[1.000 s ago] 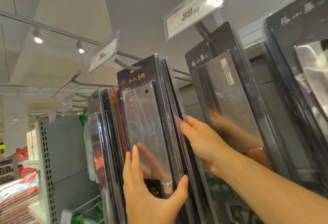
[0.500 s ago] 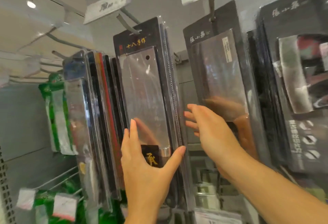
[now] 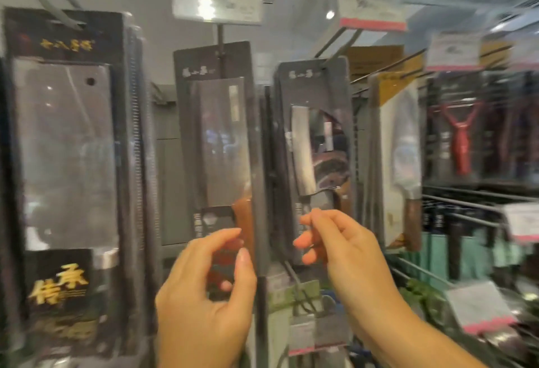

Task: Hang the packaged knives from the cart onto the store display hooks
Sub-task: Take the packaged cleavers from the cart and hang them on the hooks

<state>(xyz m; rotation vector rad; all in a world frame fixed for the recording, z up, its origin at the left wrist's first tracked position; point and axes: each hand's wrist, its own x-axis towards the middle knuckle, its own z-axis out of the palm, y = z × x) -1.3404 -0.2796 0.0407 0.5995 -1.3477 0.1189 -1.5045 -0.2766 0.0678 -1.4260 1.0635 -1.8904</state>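
Observation:
Packaged knives hang in a row on display hooks (image 3: 220,36). A large black cleaver pack with gold characters (image 3: 67,149) hangs at the left. A grey cleaver pack (image 3: 215,134) hangs in the middle, and a third grey pack (image 3: 315,134) just to its right. My left hand (image 3: 204,297) is raised before the lower end of the middle pack, fingers loosely curved, holding nothing. My right hand (image 3: 347,248) hovers at the bottom of the third pack with relaxed fingers, also holding nothing. The picture is blurred by motion. The cart is out of view.
Price tags (image 3: 215,0) stick out above the hooks. Further right hang a white and yellow knife pack (image 3: 399,149) and a red peeler pack (image 3: 460,140). More wire hooks and goods fill the lower right (image 3: 481,306).
My left hand has let go of the large black cleaver pack. Both hands have shifted right, in front of the two grey packs. The view has swung right and down.

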